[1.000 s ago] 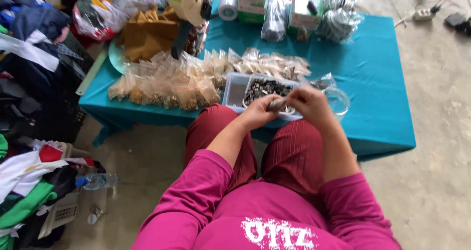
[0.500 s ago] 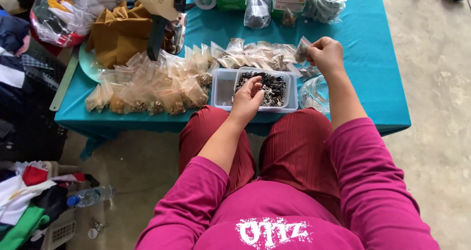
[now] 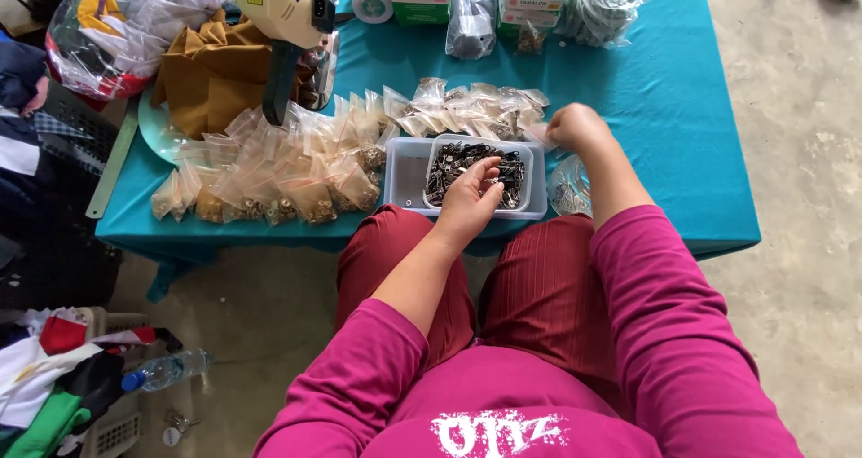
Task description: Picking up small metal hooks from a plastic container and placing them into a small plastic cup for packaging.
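At the teal-clothed table's (image 3: 682, 135) near edge, the left hand (image 3: 469, 202) dips curled fingers into small dark metal clips filling a clear plastic tray (image 3: 406, 166). Just beyond the tray's far right corner, the right hand (image 3: 577, 127) is closed; its contents cannot be told.

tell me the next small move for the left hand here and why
Probably close the left hand on a few small metal pieces: its fingers already reach into the clear tray, while the right hand waits beside the row of small clear bags.
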